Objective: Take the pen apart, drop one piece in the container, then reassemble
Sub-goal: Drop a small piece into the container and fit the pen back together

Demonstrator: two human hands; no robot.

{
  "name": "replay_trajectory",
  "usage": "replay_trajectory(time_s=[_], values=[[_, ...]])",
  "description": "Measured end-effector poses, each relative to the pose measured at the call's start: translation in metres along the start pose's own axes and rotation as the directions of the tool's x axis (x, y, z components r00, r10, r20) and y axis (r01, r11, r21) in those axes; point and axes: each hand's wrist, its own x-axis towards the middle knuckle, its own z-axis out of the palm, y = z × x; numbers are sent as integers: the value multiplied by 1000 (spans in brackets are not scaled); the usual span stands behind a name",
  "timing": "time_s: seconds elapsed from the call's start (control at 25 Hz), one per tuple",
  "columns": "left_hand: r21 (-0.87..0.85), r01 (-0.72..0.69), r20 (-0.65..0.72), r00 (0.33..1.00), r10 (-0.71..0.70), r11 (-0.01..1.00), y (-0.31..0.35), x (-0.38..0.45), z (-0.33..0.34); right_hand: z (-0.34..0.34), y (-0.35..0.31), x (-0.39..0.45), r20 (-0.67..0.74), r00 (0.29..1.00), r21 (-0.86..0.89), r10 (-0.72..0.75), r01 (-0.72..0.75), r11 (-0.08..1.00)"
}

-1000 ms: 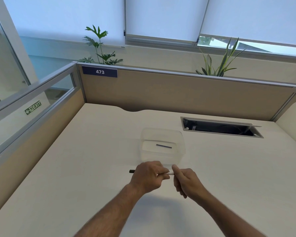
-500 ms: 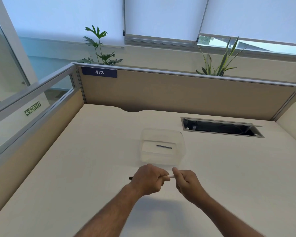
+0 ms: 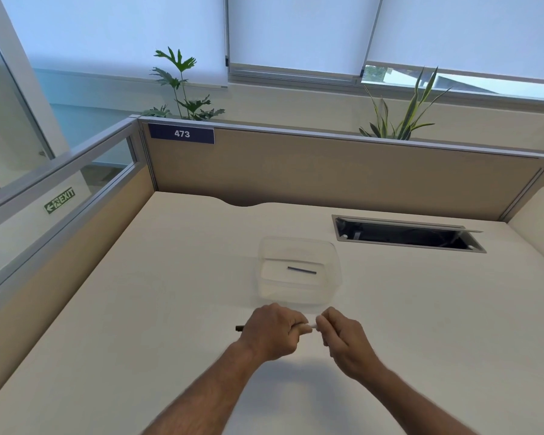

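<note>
Left hand: the left hand [image 3: 272, 329] is curled into a fist around the pen [image 3: 307, 326], a dark tip poking out past its outer edge, just above the desk.
Right hand: the right hand [image 3: 343, 337] pinches the pale end of the same pen with its fingertips [image 3: 322, 321], knuckles close to the left fist.
Pen: held level between both hands, just in front of the container; only a short pale stretch and the dark tip show, so whether a joint is opening cannot be told.
Risk, grip: the exposed stretch is short, so a twist or pull could let the pinch slip off, and a freed part could likely roll on the smooth top.
Risk, parts: if the barrel comes apart suddenly, a small inner piece may spring out and miss the container; hands this near its wall could also nudge the light box.
Container: a clear plastic container [image 3: 335, 262] sits on the desk just beyond the hands, with a thin dark refill-like piece [image 3: 302, 270] lying flat on its floor.
Surface: a cream desk [image 3: 170, 277], plain and matte, bare around the hands.
Cable hatch: an open cable hatch [image 3: 405, 235] is set into the desk to the right, beyond the container.
Partition: a tan partition [image 3: 327, 174] closes the back, bearing a blue plate marked 473 [image 3: 182, 134]; a glazed side screen carries a green exit sign [image 3: 59, 200].
Room: two potted plants [image 3: 182, 86] rise behind the partition under lowered window blinds [image 3: 296, 29].
</note>
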Motion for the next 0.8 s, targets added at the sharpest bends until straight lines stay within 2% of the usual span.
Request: replay_trajectory(time_s=[0.08, 0.16, 0.32, 0.4, 0.48, 0.56, 0.6, 0.68, 0.8], values=[[-39, 13, 84, 996, -10, 999, 0, 0, -1, -1, 5, -1, -8, 990, -115, -139, 138, 984], [-86, 13, 151, 988, 0, 996, 0, 1, 0, -2, 6, -2, -22, 974, -205, -224, 215, 955], [-99, -1, 164, 986, 17, 995, 0, -1, 2, -2, 4, -1, -16, 966, -281, -260, 245, 928], [-44, -36, 67, 997, 39, 998, 0, -2, 4, 2, 0, 0, -16, 988, -253, -153, 144, 957], [11, -80, -56, 995, 81, 997, 0, -2, 4, 4, -5, 4, 32, 995, -99, 99, -95, 991], [44, -96, -132, 986, 101, 994, 1, -2, 4, 3, -8, 6, 139, 943, 119, 302, -318, 941], [51, -92, -143, 985, 98, 994, 2, -2, 4, 2, -9, 6, 182, 928, 183, 326, -358, 916], [65, -74, -128, 988, 82, 995, 2, -4, 6, 0, -11, 5, 184, 944, 205, 275, -310, 928], [-1, -25, -49, 998, 25, 1000, 4, -5, 4, -3, -6, 0, 39, 997, 104, 71, -74, 992]])
